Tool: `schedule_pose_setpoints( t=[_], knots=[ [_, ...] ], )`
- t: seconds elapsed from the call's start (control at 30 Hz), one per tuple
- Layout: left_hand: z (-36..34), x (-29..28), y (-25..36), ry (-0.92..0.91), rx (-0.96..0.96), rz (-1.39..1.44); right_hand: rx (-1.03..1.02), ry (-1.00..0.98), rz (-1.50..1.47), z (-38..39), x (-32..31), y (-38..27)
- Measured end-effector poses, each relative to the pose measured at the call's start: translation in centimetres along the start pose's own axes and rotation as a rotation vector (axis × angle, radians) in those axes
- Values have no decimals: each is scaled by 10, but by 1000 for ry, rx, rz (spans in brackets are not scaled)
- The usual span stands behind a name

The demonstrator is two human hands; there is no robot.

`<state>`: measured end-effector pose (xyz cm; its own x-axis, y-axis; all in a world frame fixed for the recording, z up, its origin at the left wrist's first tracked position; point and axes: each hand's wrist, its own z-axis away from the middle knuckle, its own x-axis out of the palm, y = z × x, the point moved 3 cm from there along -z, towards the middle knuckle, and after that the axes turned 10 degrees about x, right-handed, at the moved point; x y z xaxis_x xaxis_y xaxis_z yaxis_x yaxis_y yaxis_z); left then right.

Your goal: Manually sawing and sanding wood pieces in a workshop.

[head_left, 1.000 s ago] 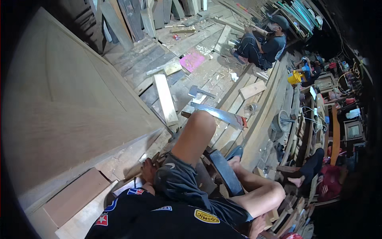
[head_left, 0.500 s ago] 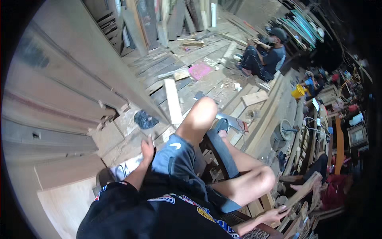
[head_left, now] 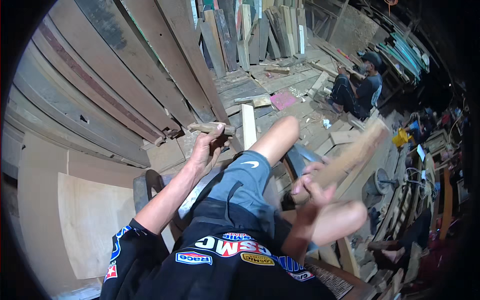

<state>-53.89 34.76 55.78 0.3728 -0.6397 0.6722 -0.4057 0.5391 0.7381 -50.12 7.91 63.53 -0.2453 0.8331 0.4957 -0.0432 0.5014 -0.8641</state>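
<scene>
My left hand [head_left: 204, 151] is raised above my left thigh, its fingers closed around a short, narrow wooden piece [head_left: 201, 128] with a tapered end. Whether that piece is a tool or an offcut I cannot tell. Over my bent right leg, my right hand [head_left: 316, 186] grips the lower end of a rough brown wooden board [head_left: 357, 152]. The board slants up and away to the right, and both it and the hand are smeared by motion. A gap separates the two held pieces.
Tall planks [head_left: 150, 65] lean along the left side, with a pale plywood sheet [head_left: 92, 225] below them. A person [head_left: 367, 82] sits on the plank floor at the far right. A bucket [head_left: 380, 181] and a pink sheet [head_left: 284, 101] lie beyond my knees.
My right hand has swung the board up from the lower right, away from another person's hand, to over my legs. My left hand has risen from beside my thigh, and the wooden piece now shows in it.
</scene>
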Motion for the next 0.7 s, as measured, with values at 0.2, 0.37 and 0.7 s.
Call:
schedule_pose_setpoints(
  t=[0.2, 0.37, 0.7],
  knots=[
    [38, 5, 12, -41, -3, 163, 213, -364, -38, 1, 43, 89],
    [45, 11, 20, -46, -26, -24, 208, -396, 55, -20, 89, 111],
    [9, -40, 80, -58, 554, -1062, 90, -445, 214, -55, 108, 140]
  ],
)
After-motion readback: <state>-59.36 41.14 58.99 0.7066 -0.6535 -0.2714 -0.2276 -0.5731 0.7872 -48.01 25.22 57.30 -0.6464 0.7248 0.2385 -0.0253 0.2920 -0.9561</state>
